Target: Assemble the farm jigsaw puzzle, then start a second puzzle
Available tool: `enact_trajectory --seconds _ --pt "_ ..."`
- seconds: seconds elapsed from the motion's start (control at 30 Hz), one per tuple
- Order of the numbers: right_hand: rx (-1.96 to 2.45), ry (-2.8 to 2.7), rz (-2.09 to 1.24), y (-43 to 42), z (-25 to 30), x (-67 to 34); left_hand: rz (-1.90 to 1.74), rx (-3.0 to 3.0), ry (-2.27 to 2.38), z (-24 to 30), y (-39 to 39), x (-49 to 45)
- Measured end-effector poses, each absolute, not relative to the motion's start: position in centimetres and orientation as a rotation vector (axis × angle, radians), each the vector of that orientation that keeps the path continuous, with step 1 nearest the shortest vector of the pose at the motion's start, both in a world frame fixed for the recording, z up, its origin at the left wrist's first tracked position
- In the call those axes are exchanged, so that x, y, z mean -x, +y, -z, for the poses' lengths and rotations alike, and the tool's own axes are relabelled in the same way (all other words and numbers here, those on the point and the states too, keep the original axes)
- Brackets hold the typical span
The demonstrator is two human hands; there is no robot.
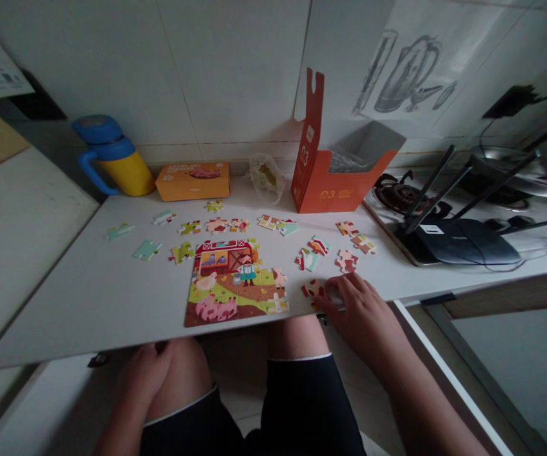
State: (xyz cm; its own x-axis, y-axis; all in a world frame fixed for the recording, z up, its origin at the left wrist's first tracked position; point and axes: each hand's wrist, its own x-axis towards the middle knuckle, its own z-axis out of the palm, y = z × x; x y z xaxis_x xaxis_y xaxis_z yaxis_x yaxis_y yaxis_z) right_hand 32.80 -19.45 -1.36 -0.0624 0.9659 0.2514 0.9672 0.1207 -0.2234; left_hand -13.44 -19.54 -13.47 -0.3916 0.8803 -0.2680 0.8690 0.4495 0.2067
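My right hand (361, 310) is at the front edge of the worktop, fingers bent and closed on a brown-and-cream puzzle piece (312, 290). To its left lies a partly joined farm jigsaw puzzle (226, 285), with a red barn, a figure, a hen and a pink pig. Its right side is uneven. My left hand (147, 367) rests on my left leg below the worktop, its fingers mostly hidden in shadow. Loose pieces lie around the puzzle: a pink spotted piece (347, 261), a fence piece (363, 244), a pale green piece (148, 249) and several others.
An orange box (195, 180), a clear plastic bag (266, 179) and an open red-orange carton (335, 190) stand along the wall. A blue-and-yellow flask (121, 158) is at back left. On the right are a black router (458, 240) with antennas and a gas burner (401, 193).
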Motion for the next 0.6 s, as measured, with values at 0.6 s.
enact_trajectory --seconds 0.6 --pt "1.669 -2.226 -0.23 -17.6 0.5 -32.3 0.153 -1.458 2.31 14.1 -19.7 13.7"
